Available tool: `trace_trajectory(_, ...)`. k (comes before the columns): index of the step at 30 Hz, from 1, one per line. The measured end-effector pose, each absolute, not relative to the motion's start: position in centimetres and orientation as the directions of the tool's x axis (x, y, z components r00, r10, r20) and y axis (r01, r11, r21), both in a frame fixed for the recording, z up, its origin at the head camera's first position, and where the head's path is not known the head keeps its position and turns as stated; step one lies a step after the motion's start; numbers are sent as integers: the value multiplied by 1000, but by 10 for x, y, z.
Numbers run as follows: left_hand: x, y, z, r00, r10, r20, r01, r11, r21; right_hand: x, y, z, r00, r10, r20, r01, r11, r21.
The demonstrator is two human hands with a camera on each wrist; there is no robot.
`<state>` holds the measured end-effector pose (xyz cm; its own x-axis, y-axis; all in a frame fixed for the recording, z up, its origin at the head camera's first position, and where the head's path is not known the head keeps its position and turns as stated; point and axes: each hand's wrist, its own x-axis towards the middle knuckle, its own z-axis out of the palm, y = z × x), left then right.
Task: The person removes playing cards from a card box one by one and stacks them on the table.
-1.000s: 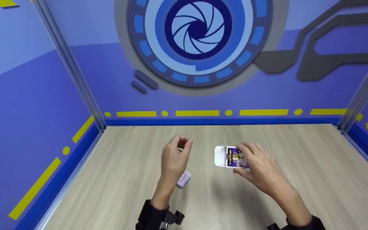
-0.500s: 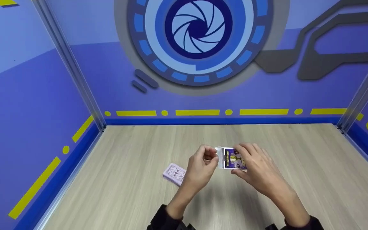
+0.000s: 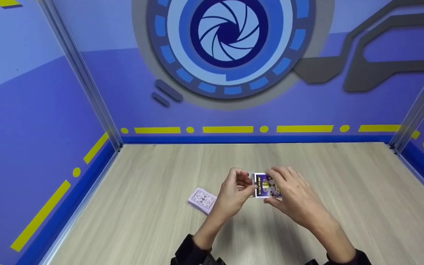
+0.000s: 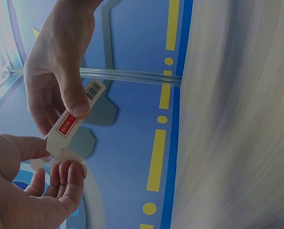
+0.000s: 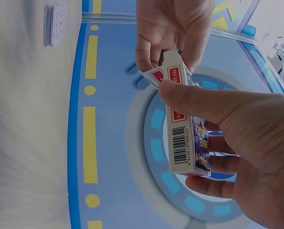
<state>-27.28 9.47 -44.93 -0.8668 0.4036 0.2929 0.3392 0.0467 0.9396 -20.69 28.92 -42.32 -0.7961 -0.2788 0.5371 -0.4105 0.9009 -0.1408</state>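
A small playing-card box [image 3: 262, 185], purple-faced with white edges, is held up above the table. My right hand [image 3: 296, 193] grips its right end, thumb on the narrow side and fingers around the far side. At the box's left end, my left hand [image 3: 235, 193] has its thumb against the edge and its curled fingers at the white end flap [image 4: 68, 157]. A barcode and a red label show on the narrow side of the box [image 5: 179, 138] in the right wrist view. A deck of cards [image 3: 201, 199] with a pale purple patterned back lies on the table, partly behind my left wrist.
The light wood table [image 3: 153, 173] is bounded by blue printed panels [image 3: 98, 92] at the back and both sides. Metal posts [image 3: 83, 81] stand at the back corners. Black straps [image 3: 193, 250] sit around both wrists.
My left hand has moved right from above the deck to the box's open end, and the flap now shows less. The deck is more visible. My right hand and the box shifted slightly left.
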Motion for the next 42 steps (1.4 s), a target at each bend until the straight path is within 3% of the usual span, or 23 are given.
trace_trajectory(18,-276,93,-450,-900,379,215,247,39,968,-206,287,-424,-793,-288,537,-409,905,-120)
trace_trajectory(26,-280,87,-444,-882,416,221,252,19,968,-207,293,-422,-805,-255,536,-386,911,-147)
trace_trajectory(36,-288,69,-433,-811,432,393,510,195,838,-207,296,-419,-830,-212,516,-344,923,-173)
trace_trajectory(42,-287,58,-429,-680,566,466,720,400,567,-207,296,-421,-834,-219,507,-349,921,-175)
